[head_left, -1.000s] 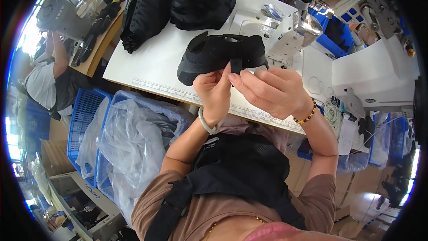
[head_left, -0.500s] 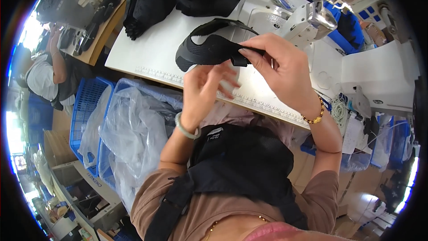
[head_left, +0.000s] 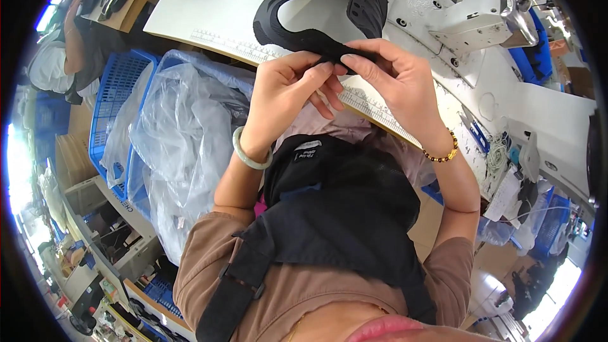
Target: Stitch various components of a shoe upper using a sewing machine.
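Clamped by the right hand [head_left: 405,85] at the near edge of a black shoe upper [head_left: 297,39]; touched there by the left hand [head_left: 283,92], whether pinched impossible to say. Held over the white table [head_left: 209,19] near the sewing machine [head_left: 475,19]. Probably light, soft and bendy, best taken by that edge. Turned curved end leftward, holed strip [head_left: 364,9] to the far right, long axis roughly left to right.

We see a ruler scale [head_left: 373,107] with printed numbers along the near edge of the counter [head_left: 209,6], a small pale label [head_left: 308,145] with lettering on the black apron [head_left: 342,202], and dark capital letters [head_left: 120,208] on a pale beam [head_left: 138,223] at left.
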Available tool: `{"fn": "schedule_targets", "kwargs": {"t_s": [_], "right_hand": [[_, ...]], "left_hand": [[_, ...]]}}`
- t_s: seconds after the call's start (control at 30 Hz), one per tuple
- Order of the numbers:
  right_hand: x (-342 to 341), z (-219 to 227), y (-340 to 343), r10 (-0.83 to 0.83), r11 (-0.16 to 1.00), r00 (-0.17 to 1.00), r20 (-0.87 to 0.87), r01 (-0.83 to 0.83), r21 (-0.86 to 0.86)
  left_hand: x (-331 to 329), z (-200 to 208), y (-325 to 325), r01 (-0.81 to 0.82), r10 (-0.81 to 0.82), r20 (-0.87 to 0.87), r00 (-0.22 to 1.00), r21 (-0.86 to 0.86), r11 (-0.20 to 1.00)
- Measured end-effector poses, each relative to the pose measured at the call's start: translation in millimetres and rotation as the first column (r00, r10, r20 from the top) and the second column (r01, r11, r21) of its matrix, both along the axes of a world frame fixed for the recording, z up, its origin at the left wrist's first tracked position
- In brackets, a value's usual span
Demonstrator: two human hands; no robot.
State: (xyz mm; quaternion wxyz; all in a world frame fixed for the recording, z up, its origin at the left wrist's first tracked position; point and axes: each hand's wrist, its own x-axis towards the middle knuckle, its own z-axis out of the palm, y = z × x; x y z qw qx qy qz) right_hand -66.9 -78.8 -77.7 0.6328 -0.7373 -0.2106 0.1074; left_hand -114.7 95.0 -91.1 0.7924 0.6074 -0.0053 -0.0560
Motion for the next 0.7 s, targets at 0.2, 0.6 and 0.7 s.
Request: {"fn": "schedule_targets", "kwargs": {"t_s": [0.2,0.6,0.7], "right_hand": [[3,-20,5,-0.004,1.0,0.999,0.05,0.006,-0.022],[10,-19,-1,0.049,0.99,0.831,0.554,0.032,-0.135],[9,-21,-1,-0.05,0.993,0.901,0.43,0.091,-0.075]], "left_hand": [[7,-20,-10,-0.209,0.205,0.062,0.977,0.058,0.976],[3,-34,-22,-0.275,0.218,-0.167,0.962,-0.555,0.785],[6,-32,-29,-0.193,0.22,0.025,0.975,-0.385,0.902]]}}
